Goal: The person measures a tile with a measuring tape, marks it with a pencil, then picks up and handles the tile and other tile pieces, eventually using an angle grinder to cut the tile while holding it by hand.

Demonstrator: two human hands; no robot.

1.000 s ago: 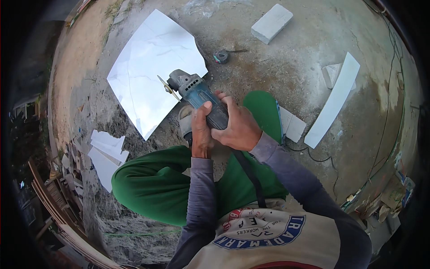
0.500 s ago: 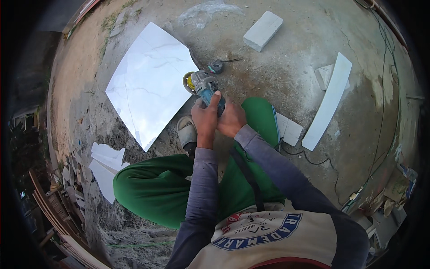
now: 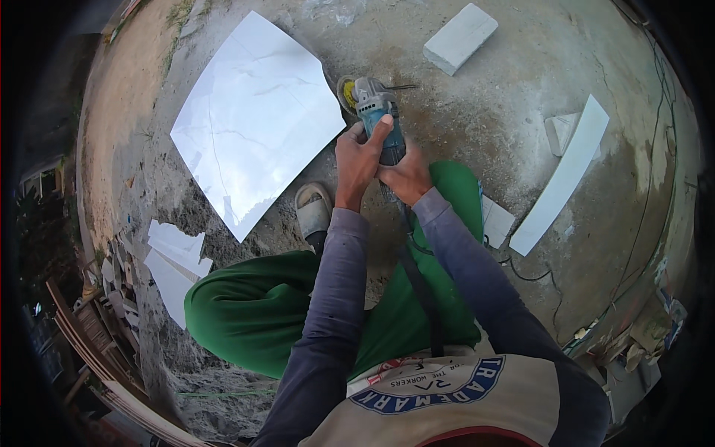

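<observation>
Both my hands are wrapped round an angle grinder (image 3: 381,119) with a blue body, grey head and yellow-centred disc. My left hand (image 3: 360,160) grips the body from its left side, the thumb lying along the top. Lower down, my right hand (image 3: 407,175) holds the handle end, where a cord runs off. The disc stands just beyond the right edge of a large white marble-patterned tile (image 3: 261,123), which lies on the ground ahead and to the left. Whether the disc touches the tile I cannot tell.
A pale block (image 3: 461,39) lies at the far right. Nearer, a long white tile strip (image 3: 560,177) rests by smaller offcuts (image 3: 497,222). Broken tile pieces (image 3: 175,257) lie left of my knee. A sandalled foot (image 3: 313,210) is close to the tile; cables (image 3: 655,164) run along the right.
My hands have carried the grinder to the right and away from me, and its disc has moved off the tile's right corner. The whole view has shifted slightly too.
</observation>
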